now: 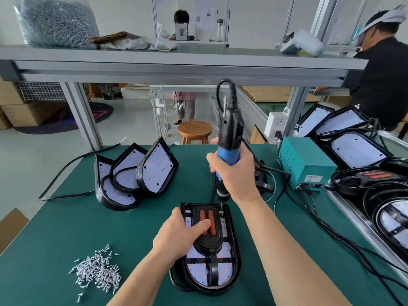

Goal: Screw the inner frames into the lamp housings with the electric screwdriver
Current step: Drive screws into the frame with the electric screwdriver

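Fingers of the right hand (234, 173) wrap around the blue grip of the electric screwdriver (229, 133). It stands almost upright, with its bit down at the far right corner of the inner frame (209, 241). The left hand (181, 235) holds the lamp housing (234, 250) at its left rim with curled fingers, and the thumb presses on the orange bars of the frame. The housing lies flat on the near middle of the green table (66, 228), with the frame inside it.

The bit tip is small and dark, so I cannot tell whether a screw sits under it. The left fingertips are hidden.

Loose screws (99, 270) lie in a heap at near left. More housings (154, 166) lean together at far left, and a teal power box (306, 164) stands at right. Beyond the table are a wooden stool (194, 129) and a metal shelf (176, 62).
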{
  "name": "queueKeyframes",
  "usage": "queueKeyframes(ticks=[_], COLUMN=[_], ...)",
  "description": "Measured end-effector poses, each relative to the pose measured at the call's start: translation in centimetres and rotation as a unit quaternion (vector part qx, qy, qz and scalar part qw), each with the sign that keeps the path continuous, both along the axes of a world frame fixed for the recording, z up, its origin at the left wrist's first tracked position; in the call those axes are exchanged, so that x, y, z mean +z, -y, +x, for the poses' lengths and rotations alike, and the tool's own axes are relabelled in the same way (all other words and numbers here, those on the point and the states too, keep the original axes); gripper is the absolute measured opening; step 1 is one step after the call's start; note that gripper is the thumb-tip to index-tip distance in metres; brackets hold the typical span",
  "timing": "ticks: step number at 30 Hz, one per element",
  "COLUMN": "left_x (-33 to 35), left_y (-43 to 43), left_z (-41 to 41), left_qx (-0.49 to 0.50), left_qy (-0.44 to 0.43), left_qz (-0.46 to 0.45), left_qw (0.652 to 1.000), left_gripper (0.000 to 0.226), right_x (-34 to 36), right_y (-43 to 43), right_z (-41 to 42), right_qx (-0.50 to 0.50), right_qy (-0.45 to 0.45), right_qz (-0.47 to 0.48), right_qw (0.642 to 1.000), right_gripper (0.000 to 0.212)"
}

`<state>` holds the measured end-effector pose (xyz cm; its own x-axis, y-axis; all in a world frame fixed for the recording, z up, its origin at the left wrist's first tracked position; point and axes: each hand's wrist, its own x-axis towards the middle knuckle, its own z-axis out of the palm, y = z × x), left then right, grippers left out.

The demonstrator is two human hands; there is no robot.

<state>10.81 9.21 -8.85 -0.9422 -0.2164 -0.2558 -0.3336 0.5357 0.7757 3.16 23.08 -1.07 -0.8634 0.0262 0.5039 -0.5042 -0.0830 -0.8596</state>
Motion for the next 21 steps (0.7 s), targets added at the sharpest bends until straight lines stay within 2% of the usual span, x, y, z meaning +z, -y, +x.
queueKeyframes(ticks=[5, 8, 10, 12, 14, 16, 21], left_x=[-0.1, 0.0, 0.2, 0.3, 0.4, 0.6, 0.5], left_y=[0.2, 0.3, 0.3, 0.3, 0.2, 0.1, 0.3], left_z=[0.0, 0.0, 0.1, 0.3, 0.5, 0.7, 1.1], left_qx=[-0.001, -0.002, -0.005, -0.011, -0.022, -0.026, -0.03], left_qy=[0.0, -0.002, -0.006, -0.011, -0.017, -0.023, -0.034], left_qz=[0.003, 0.002, 0.016, 0.039, 0.054, 0.059, 0.07], left_qw=[1.0, 1.0, 1.0, 0.999, 0.998, 0.998, 0.997], left_gripper=[0.058, 0.058, 0.057, 0.055, 0.053, 0.052, 0.049], right_x=[2.1, 0.5, -1.6, -4.1, -6.3, -7.8, -8.6], right_y=[-3.9, -6.5, -8.0, -8.9, -9.0, -8.7, -8.1], right_z=[1.0, 2.5, 3.4, 4.4, 5.3, 5.8, 5.6], right_qx=[-0.087, -0.1, -0.073, -0.056, -0.063, -0.071, -0.048], right_qy=[0.012, 0.048, 0.117, 0.206, 0.27, 0.306, 0.318], right_qz=[-0.17, -0.264, -0.355, -0.437, -0.468, -0.474, -0.487], right_qw=[0.982, 0.958, 0.925, 0.874, 0.839, 0.822, 0.812], right_gripper=[0.028, 0.023, 0.016, 0.014, 0.011, 0.009, 0.004])
